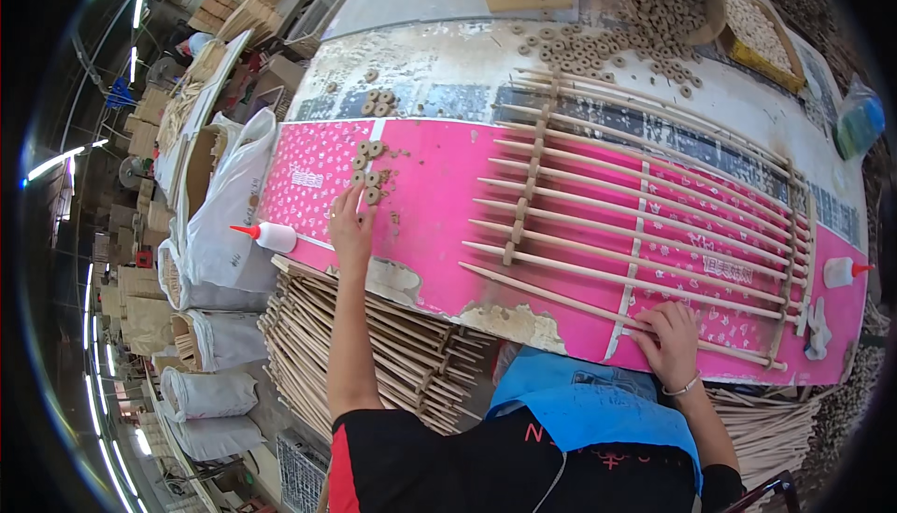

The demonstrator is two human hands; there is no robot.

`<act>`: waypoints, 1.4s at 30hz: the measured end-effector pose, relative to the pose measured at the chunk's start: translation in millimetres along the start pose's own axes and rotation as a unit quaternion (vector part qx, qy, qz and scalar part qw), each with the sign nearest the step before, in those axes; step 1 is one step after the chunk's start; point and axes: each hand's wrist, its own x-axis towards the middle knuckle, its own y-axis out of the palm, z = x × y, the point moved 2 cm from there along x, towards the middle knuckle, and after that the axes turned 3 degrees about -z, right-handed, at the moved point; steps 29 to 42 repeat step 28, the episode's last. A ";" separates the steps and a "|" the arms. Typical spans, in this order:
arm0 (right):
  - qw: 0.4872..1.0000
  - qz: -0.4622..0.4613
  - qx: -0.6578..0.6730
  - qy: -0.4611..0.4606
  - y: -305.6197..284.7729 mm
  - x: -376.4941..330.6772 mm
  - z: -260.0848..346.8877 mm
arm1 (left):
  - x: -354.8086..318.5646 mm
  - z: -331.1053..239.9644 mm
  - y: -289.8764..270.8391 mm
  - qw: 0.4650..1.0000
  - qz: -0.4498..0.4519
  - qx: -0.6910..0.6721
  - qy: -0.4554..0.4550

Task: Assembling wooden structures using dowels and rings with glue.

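My left hand is over the left part of the pink table cover, thumb and fingers closed around what looks like a small wooden ring. Several more wooden rings lie just beyond the fingertips. At the near edge of the table my right hand has its fingers bent over the nearest wooden rod. That rod belongs to a row of several long pale rods lying side by side. A brown wooden crosspiece runs across their left ends, and further crosspieces cross their right ends.
White glue bottles with red tips stand at left and lie at right. At the far side, a tipped basket spills rings beside a tray of pale pieces. Stacked rods lie below the near edge; white sacks stand left.
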 end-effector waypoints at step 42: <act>0.993 0.009 0.111 0.049 -8.2 12.3 -3.3 | -106.4 -100.1 -10.1 0.730 0.244 -0.553 -0.320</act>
